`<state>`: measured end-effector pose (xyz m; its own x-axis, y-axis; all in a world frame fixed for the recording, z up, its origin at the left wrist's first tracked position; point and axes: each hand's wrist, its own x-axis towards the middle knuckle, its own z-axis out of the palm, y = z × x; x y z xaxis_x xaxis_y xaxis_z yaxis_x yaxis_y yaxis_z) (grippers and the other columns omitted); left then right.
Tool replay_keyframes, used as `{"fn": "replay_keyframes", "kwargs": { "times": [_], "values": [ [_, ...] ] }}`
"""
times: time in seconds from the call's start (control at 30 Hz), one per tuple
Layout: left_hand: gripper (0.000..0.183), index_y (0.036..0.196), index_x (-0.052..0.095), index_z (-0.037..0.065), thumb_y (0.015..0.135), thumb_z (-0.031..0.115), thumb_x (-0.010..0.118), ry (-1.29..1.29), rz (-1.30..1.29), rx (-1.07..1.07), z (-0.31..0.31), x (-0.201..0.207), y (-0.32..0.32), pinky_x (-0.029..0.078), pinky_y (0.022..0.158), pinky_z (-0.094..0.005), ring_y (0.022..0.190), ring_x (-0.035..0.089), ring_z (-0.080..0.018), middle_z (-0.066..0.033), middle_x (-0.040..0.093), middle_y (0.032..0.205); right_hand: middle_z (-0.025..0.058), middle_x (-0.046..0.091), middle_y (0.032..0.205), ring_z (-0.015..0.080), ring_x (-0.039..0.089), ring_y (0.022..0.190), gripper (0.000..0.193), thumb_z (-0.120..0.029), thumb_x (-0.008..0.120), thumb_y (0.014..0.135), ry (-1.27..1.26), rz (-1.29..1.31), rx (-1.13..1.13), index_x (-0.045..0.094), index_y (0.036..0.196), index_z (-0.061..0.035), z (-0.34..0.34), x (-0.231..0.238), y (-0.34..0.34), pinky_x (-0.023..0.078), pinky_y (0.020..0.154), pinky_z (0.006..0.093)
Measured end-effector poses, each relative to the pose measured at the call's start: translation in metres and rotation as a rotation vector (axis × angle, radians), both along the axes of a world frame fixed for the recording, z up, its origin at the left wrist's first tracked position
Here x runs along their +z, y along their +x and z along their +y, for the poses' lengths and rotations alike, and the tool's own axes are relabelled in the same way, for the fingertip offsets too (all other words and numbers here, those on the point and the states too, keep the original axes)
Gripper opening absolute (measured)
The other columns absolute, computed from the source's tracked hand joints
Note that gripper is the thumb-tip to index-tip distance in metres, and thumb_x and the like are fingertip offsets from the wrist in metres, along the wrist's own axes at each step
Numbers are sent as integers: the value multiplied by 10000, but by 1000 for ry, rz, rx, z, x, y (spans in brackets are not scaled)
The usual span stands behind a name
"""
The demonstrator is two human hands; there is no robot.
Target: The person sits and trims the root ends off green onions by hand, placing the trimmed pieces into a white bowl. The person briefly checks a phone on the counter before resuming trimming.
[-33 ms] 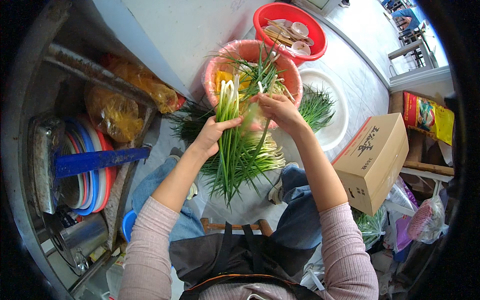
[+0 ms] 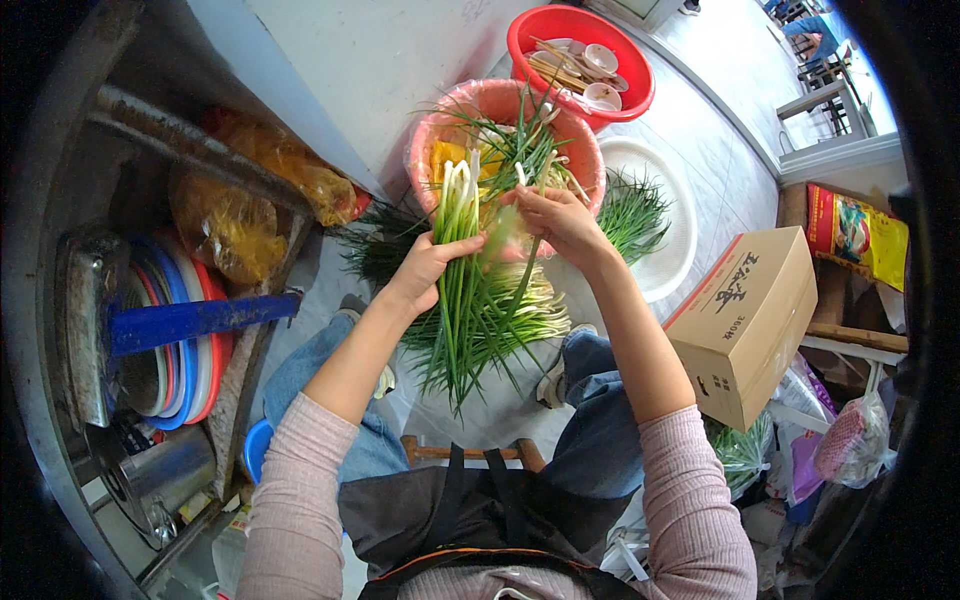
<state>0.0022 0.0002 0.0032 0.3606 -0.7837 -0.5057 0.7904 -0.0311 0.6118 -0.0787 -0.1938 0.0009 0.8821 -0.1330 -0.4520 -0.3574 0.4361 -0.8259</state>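
Note:
My left hand point(image 2: 430, 270) is closed around a bunch of scallions point(image 2: 457, 215), their white ends pointing away from me and green leaves hanging toward me. To its right, my right hand point(image 2: 562, 222) pinches a single scallion point(image 2: 522, 285) between thumb and fingers; part of it is blurred. Below both hands lies a pile of scallions point(image 2: 540, 305) on the floor, with darker leaves point(image 2: 380, 245) spreading to the left. Just beyond the hands stands a pink basin point(image 2: 592, 150) lined with plastic, containing loose scallion leaves and something yellow.
A red basin point(image 2: 640, 100) of bowls and chopsticks sits farther back. Right of the pink basin is a white round tray point(image 2: 682, 235) with green leaves. A cardboard box point(image 2: 745, 325) stands on the right; a metal shelf with stacked plates point(image 2: 185, 330) and a blue bar point(image 2: 205, 322) is left.

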Motion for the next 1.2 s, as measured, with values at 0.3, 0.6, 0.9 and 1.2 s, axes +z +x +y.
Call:
{"fn": "replay_keyframes", "kwargs": {
  "times": [0.3,0.6,0.9,1.2],
  "values": [
    [341,1124,495,9,793,33,572,-170,273,-86,-5,-1,-4,512,790,-352,889,608,-218,-116,595,1007,-101,332,569,8,286,498,252,-268,476,910,-132,-129,-53,605,934,-53,24,11,7,253,466,177],
    [232,977,575,1,750,9,625,-57,-105,101,-2,1,-4,515,682,-290,739,609,-151,-64,618,870,-21,593,696,28,445,558,205,-205,662,774,-461,35,41,665,847,-13,27,9,3,345,493,181],
    [206,920,584,4,723,0,643,78,-159,93,-2,-11,-2,509,668,-290,726,609,-154,-66,617,846,-13,600,690,36,450,552,191,-175,658,774,-496,26,53,666,853,-2,26,10,4,380,502,203],
    [196,835,575,16,680,3,696,94,-155,82,-2,-12,-2,483,624,-260,657,576,-122,-35,590,761,-20,581,658,43,446,547,191,-207,646,784,-540,83,87,660,825,-22,23,6,3,374,505,207]
  ]
}}
